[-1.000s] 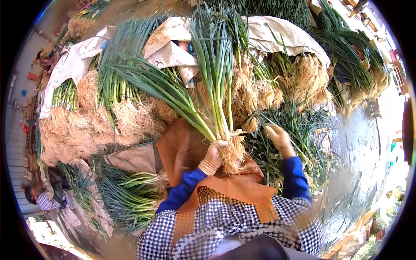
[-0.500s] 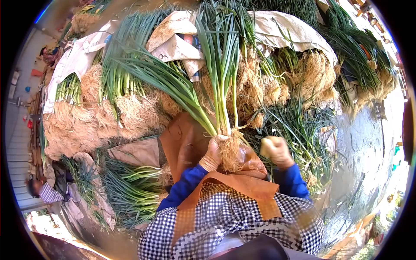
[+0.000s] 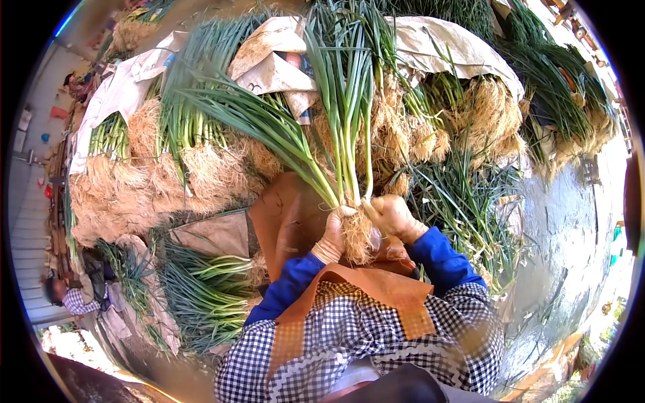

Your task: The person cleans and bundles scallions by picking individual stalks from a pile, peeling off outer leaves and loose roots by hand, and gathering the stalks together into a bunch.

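In the middle of the head view, my left hand [image 3: 334, 235] is closed around the base of a bunch of long green stalks [image 3: 346, 141], just above its pale, stringy roots [image 3: 359, 238]. The leaves point away from me, some leaning to the left. My right hand [image 3: 392, 215] touches the right side of the bunch near the top of the roots, its fingers pinched together at the base of the rightmost stalk. Whether a loose leaf or root is between those fingers is too small to tell. Below the bunch lies a brown apron [image 3: 289, 215].
Bundles with shaggy roots [image 3: 208, 168] line the far side, partly under pale sacks [image 3: 450, 50]. Loose leaves [image 3: 463, 201] lie to the right beside wet ground [image 3: 564, 235]. Another bunch [image 3: 208, 289] lies at the lower left, and a person [image 3: 74, 299] is at the far left.
My right hand has moved left from beside the bunch and now touches its base. My left hand keeps its hold on the stalks. The view has shifted slightly.
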Tool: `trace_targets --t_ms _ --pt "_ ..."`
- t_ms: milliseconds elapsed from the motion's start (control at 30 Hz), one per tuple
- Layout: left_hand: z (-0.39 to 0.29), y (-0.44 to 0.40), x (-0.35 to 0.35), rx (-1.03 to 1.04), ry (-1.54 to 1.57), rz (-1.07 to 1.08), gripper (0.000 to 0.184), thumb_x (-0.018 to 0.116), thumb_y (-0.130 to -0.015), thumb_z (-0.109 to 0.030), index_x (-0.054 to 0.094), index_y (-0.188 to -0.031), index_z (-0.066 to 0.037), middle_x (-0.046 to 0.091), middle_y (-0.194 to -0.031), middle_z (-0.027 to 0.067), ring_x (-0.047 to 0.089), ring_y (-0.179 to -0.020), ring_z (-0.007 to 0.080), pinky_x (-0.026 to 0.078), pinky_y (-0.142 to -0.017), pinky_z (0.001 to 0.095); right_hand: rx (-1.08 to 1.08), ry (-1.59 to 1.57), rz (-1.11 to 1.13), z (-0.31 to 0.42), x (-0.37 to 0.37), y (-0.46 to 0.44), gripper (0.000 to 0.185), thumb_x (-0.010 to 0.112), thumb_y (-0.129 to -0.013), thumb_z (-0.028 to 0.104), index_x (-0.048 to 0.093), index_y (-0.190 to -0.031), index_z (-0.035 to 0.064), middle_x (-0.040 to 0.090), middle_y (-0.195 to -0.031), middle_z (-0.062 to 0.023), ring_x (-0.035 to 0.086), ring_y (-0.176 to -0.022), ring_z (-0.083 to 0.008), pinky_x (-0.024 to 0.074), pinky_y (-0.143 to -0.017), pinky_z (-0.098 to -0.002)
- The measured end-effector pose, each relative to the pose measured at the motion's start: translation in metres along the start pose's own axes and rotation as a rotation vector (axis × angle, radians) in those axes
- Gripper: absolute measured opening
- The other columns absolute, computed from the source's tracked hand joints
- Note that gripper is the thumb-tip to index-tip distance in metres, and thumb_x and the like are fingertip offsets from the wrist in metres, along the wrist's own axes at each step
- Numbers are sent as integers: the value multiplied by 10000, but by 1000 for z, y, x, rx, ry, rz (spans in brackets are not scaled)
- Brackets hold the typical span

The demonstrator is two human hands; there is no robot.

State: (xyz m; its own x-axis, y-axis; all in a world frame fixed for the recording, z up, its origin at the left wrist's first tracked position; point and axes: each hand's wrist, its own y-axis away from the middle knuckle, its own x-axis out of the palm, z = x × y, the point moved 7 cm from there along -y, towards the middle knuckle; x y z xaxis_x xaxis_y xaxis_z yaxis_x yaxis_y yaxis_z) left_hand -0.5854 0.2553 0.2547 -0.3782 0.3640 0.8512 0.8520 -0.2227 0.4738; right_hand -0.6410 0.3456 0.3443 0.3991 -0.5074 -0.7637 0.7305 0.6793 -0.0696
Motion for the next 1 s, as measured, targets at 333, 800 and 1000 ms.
trace_targets --t_ms 333,800,1000 --pt "-20 13 63 -80 -3 355 570 560 -707 -196 422 -1206 42 552 -974 173 584 -783 251 540 -653 351 319 231 319 -82 -38 55 395 515 -845 414 634 -912 43 633 -784 -111 618 -770 -246 473 -693 -343" --pt "-15 9 34 -200 137 475 468 515 -698 -58 450 -1154 24 555 -939 147 584 -797 242 526 -668 353 -254 -685 458 44 -16 14 234 569 -882 223 611 -832 -2 620 -712 -65 596 -673 -158 470 -592 -286" --pt "-67 35 113 114 162 766 585 548 -688 -96 386 -1238 20 521 -1008 143 563 -841 231 517 -656 351 345 -249 554 -9 -108 -69 503 505 -846 517 648 -986 55 660 -924 -131 622 -897 -228 493 -792 -339"
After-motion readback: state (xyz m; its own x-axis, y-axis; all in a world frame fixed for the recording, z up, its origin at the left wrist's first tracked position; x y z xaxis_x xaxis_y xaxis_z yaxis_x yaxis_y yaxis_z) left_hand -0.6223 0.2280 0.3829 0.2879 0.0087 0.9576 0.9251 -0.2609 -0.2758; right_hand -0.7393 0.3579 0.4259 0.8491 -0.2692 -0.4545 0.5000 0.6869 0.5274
